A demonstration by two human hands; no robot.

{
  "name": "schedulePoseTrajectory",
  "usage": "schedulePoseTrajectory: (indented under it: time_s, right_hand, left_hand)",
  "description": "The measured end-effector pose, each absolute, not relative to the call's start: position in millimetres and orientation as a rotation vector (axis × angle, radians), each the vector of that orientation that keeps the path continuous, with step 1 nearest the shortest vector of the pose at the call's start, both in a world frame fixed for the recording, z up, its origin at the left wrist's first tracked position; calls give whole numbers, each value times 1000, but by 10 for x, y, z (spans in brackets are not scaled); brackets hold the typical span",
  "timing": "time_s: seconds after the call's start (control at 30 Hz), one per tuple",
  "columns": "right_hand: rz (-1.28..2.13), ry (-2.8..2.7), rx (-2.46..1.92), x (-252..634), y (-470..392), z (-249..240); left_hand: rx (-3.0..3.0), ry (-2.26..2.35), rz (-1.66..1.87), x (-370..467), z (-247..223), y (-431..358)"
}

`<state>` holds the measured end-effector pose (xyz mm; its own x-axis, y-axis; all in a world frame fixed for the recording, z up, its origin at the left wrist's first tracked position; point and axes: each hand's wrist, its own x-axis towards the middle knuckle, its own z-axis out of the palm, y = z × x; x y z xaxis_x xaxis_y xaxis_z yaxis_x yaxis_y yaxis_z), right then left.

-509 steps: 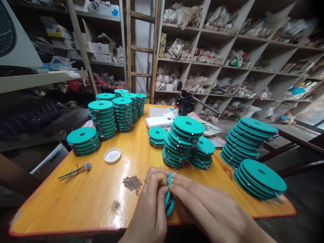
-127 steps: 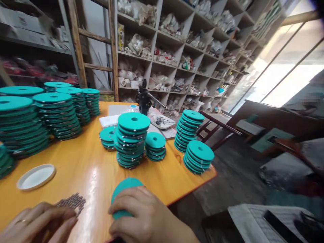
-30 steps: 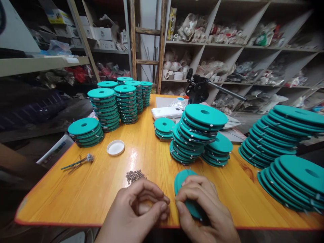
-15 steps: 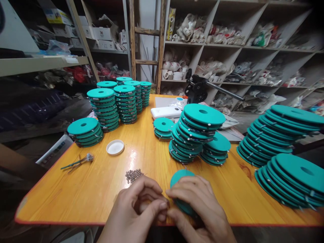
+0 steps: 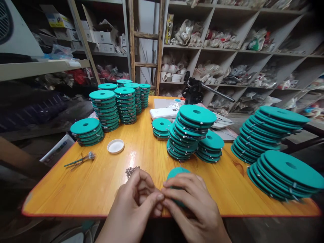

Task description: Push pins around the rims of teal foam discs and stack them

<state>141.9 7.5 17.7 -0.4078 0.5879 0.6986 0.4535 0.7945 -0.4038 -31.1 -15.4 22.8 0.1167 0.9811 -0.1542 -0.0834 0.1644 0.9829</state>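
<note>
- At six o'clock on the desk [image 5: 83, 189], near its edge, both hands meet; take their fingertips as the hub of the clock.
- The left hand [image 5: 136, 199] has thumb and forefinger pinched together, the other fingers curled; whatever lies between the tips is too small to tell.
- The right hand [image 5: 193, 202] is half curled, its thumb and forefinger brought to the left fingertips; I cannot tell what they hold.
- Just past the hub at one o'clock is a green disc [image 5: 178, 172], partly hidden by the right hand; whether the fingers grip or merely cover it is unclear. Keeping it there probably leaves the fingertips free for fine work.
- A heap of small beads [image 5: 131, 171] lies at ten o'clock, just beside the left hand, probably for easy picking.
- Farther off, between ten and eleven, sits a white lid [image 5: 115, 146], likely a shallow dish for small parts.
- Stacked discs [image 5: 197, 114] rise at one o'clock, and another stack [image 5: 286, 172] lies near three; piling probably saves room and leaves the near edge for handling.
</note>
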Motion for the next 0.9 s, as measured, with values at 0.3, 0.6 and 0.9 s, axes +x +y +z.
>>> schedulePoseTrajectory:
  time_s: [0.3, 0.6, 0.9]
  right_hand:
    - [435, -1954, -876, 1447, 64, 166]
    - [579, -1958, -966, 1511, 45, 201]
    - [481, -2059, -964, 1466, 81, 208]
  left_hand:
    - [1598, 1275, 904, -255, 311, -111]
    - [1824, 1362, 960, -123, 254, -85]
    - [1833, 1416, 953, -227, 286, -95]
